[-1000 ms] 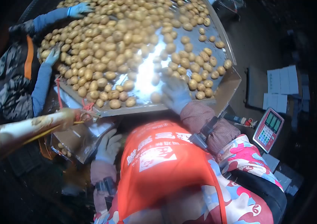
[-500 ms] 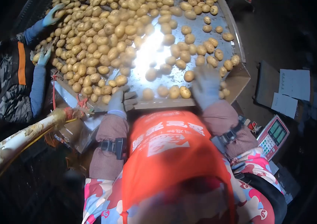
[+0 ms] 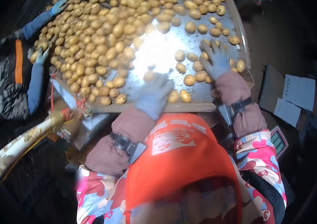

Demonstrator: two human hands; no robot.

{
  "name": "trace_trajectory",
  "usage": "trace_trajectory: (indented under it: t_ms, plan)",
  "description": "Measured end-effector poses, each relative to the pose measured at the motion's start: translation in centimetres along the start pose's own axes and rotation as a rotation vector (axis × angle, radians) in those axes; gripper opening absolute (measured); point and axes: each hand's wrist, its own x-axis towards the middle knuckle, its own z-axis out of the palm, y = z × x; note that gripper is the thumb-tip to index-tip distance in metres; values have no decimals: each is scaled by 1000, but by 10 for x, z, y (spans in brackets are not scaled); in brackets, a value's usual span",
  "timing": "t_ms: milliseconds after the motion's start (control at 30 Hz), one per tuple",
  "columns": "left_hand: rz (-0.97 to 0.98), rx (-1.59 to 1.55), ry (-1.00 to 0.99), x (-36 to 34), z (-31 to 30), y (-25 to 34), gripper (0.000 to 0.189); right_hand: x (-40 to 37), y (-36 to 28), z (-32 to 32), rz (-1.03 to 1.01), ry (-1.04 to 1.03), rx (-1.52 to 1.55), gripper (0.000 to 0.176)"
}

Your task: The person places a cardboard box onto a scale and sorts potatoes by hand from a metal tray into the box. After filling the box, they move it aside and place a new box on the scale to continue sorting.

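Both my hands wear pale grey-blue gloves. At the near edge of the metal sorting table [image 3: 128, 84], my left hand [image 3: 153, 95] reaches out with its fingers extended, a little blurred. Beside its fingertips is a potato [image 3: 172, 96], and another potato [image 3: 185, 96] lies just to the right. My right hand [image 3: 217, 59] is spread over a loose group of potatoes on the table's right part, touching some of them; its palm side is hidden. One potato [image 3: 189, 80] lies to the left of its wrist.
A large potato heap [image 3: 95, 44] covers the table's left side. There a co-worker's gloved hands [image 3: 43, 56] touch its edge. A worn white pole [image 3: 24, 143] stands at lower left. On the right are paper sheets [image 3: 298, 91] and a scale display [image 3: 279, 141].
My left hand has moved right along the near edge. My right hand has moved forward and slightly right, over the potatoes. Several potatoes near the right side have shifted.
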Motion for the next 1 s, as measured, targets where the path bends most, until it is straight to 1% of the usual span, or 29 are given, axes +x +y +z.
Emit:
trace_trajectory:
  t_ms: [100,133,200,267,300,367,400,467,533,567,633,667,733,767,833,900,933,1000]
  plan:
    - [192,323,-120,29,34,-26,34,-66,17,-10,3,90,61,61]
    - [82,349,-373,45,27,-20,34,-82,15,-23,-12,62,-20,59]
    - [22,324,-541,63,17,-18,36,-115,6,-47,-33,1,-174,57]
    - [-74,334,-714,83,1,-5,41,-142,-13,-34,159,21,-7,53]
    - [-90,334,-765,88,-1,0,41,-150,-24,-25,251,32,79,51]
    - [-116,342,-858,102,-4,6,41,-140,-52,-12,109,161,178,47]
    - [-138,355,-889,107,-11,16,46,-129,-63,-17,19,125,200,47]
    - [-199,338,-963,112,-8,12,48,-103,-78,-37,-171,58,258,46]
    - [-239,320,-997,112,-7,8,48,-103,-64,-38,-41,29,287,41]
    - [-251,308,-994,110,-5,5,46,-103,-53,-39,14,12,298,38]
    - [-281,258,-956,97,6,-8,42,-106,-28,-40,180,-83,175,27]
    - [-293,224,-915,89,15,-22,38,-103,-9,-34,205,66,145,24]
    - [-304,143,-771,79,15,-29,32,-68,32,-24,208,235,125,23]
    - [-308,100,-675,68,5,-23,29,-38,48,-30,188,251,144,26]
    - [-315,21,-455,37,-9,-20,24,13,55,-32,148,182,26,39]
    - [-309,-54,-203,-4,-20,-25,19,48,60,-9,164,-34,84,46]
    - [-340,-112,-70,-25,-28,-26,16,56,57,-1,172,-144,110,50]
    - [-454,-35,-24,-71,-44,-33,16,48,50,4,126,-136,47,53]
